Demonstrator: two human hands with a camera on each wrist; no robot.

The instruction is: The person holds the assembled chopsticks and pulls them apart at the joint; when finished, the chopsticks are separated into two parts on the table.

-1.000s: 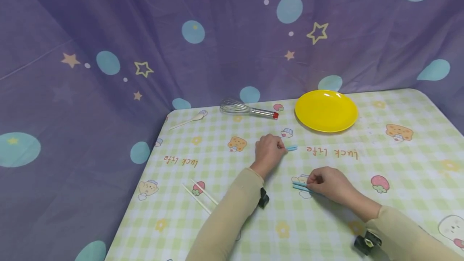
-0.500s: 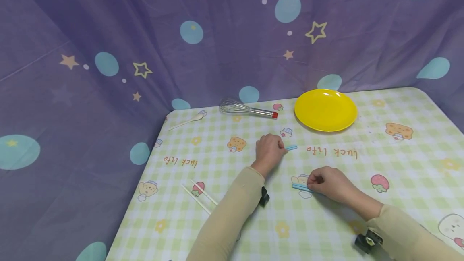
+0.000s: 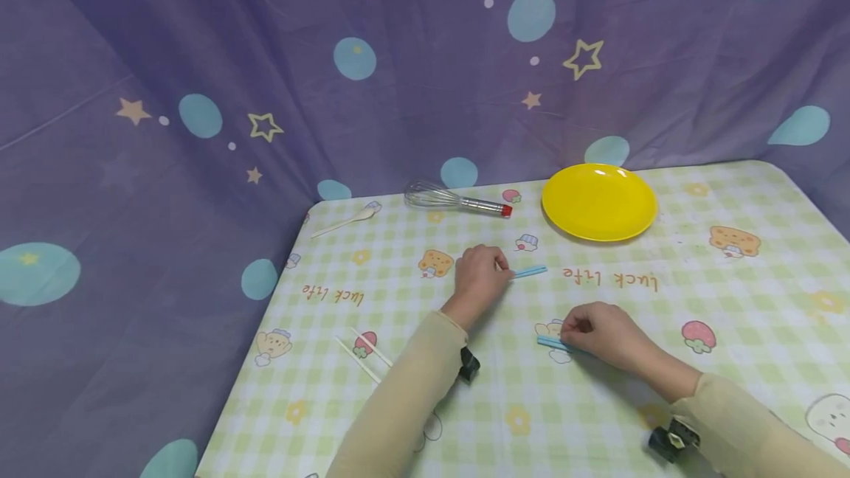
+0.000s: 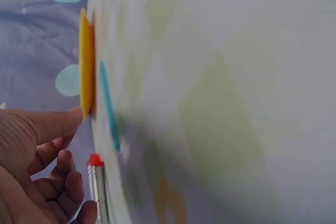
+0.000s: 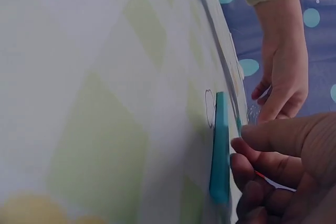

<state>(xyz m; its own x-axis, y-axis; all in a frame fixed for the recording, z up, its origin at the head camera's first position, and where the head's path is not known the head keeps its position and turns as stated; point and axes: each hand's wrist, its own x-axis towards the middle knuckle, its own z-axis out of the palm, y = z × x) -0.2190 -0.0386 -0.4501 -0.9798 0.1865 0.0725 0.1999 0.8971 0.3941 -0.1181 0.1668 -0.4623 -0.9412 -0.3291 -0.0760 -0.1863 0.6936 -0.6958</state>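
Note:
Light blue sticks (image 3: 530,271) lie on the tablecloth just right of my left hand (image 3: 481,276). A gap shows between its loosely bent fingers and the blue stick (image 4: 108,108) in the left wrist view. Nearer the front, my right hand (image 3: 606,336) hovers over two more light blue sticks (image 3: 553,343), which lie side by side and are partly hidden beneath it. The right wrist view shows a blue stick (image 5: 220,148) flat on the cloth, close beside the bent fingers (image 5: 249,153); no grip on it is visible.
A yellow plate (image 3: 599,203) and a whisk (image 3: 458,202) lie along the back edge. At the back left is a pale spoon (image 3: 344,223). White chopsticks (image 3: 358,360) lie partly under the left sleeve. A purple curtain (image 3: 398,124) hangs behind the table.
My left hand has shifted left, exposing more of the far blue sticks. Under my right hand, the near sticks' ends, apart a second ago, now lie together; that hand has barely moved.

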